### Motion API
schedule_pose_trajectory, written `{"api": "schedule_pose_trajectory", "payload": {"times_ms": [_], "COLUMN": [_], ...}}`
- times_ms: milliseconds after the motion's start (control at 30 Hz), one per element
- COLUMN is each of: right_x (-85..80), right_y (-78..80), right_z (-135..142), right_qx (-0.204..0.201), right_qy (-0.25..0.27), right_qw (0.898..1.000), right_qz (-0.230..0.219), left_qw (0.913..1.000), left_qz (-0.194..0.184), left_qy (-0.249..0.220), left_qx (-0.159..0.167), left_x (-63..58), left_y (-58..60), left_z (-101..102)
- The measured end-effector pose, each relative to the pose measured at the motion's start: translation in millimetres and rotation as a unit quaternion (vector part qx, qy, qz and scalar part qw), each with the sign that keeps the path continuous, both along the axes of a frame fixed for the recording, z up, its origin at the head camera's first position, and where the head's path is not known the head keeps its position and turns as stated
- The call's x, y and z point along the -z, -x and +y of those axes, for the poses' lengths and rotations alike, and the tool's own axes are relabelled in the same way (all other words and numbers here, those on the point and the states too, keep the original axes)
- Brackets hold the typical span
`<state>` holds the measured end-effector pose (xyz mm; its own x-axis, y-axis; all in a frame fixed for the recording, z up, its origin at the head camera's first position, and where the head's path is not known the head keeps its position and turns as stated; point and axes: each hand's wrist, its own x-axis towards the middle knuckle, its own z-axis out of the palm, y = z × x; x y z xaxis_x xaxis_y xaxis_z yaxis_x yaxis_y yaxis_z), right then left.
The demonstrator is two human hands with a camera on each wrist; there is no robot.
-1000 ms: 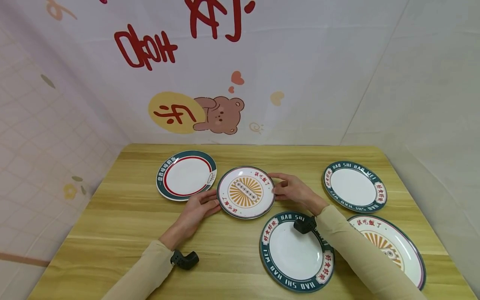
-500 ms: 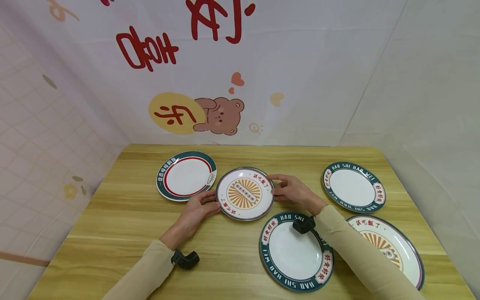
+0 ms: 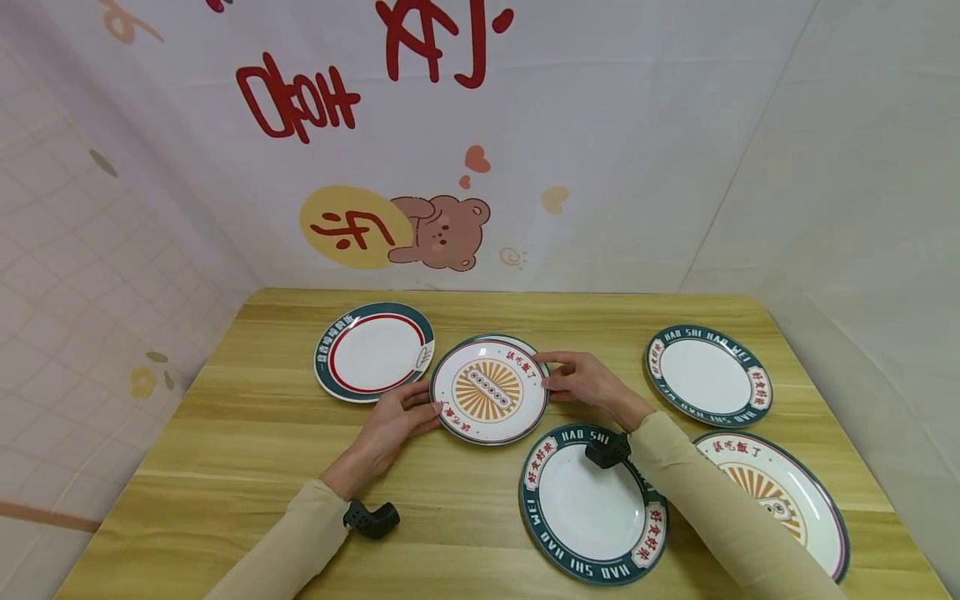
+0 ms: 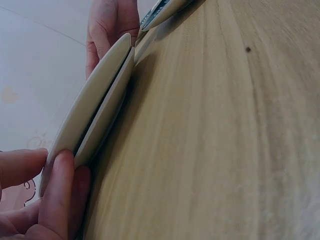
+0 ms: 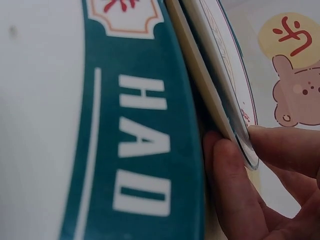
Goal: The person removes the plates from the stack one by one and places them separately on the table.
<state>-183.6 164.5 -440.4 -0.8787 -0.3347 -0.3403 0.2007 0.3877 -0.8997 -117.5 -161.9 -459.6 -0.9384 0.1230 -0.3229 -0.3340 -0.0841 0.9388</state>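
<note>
Two stacked plates lie at the middle of the table. The upper one, a small white plate with an orange sunburst (image 3: 487,390), sits slightly nearer me than the lower plate (image 4: 107,120), whose far rim peeks out behind it. My left hand (image 3: 392,419) holds the near-left rim, its fingers along the edge in the left wrist view. At the opposite rim my right hand (image 3: 588,383) pinches the plate between thumb and fingers. A narrow dark gap separates the two plates on the left wrist view's side. The lower plate's face is mostly hidden.
A green-rimmed plate with a red ring (image 3: 375,350) lies just left of the stack. Another green-rimmed plate (image 3: 592,508) lies under my right wrist. At the right are a further green-rimmed plate (image 3: 708,375) and a larger sunburst plate (image 3: 813,500), partly covered by my sleeve.
The upper sunburst plate has shifted slightly toward me and to the left, and more of the lower plate's far rim shows. Both hands keep their hold.
</note>
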Motion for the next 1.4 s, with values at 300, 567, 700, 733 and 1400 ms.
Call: {"api": "schedule_pose_trajectory", "payload": {"times_ms": [300, 567, 700, 733, 1400], "right_x": [0.6, 1.2, 1.8, 1.8, 1.7], "right_y": [0.7, 0.3, 1.2, 1.4, 1.6], "right_z": [-0.6, 0.3, 1.0, 1.1, 1.5], "right_qx": [0.002, -0.003, -0.007, -0.006, 0.016], "right_qy": [-0.007, -0.006, -0.006, -0.005, 0.001], "right_qw": [1.000, 1.000, 1.000, 1.000, 0.999], "right_qz": [-0.006, -0.010, -0.006, -0.006, -0.027], "left_qw": [0.9999, 0.9997, 0.9994, 0.9993, 0.9968], "left_qz": [-0.005, -0.005, -0.010, -0.013, -0.019], "left_qy": [0.013, 0.021, 0.030, 0.031, 0.033], "left_qx": [-0.002, -0.007, -0.015, -0.018, -0.070], "left_x": [-1.8, -2.3, -2.5, -2.4, -8.3], "left_y": [0.4, -0.3, -0.6, -0.7, -5.7], "left_z": [0.8, 0.5, 0.2, 0.1, 0.2]}}
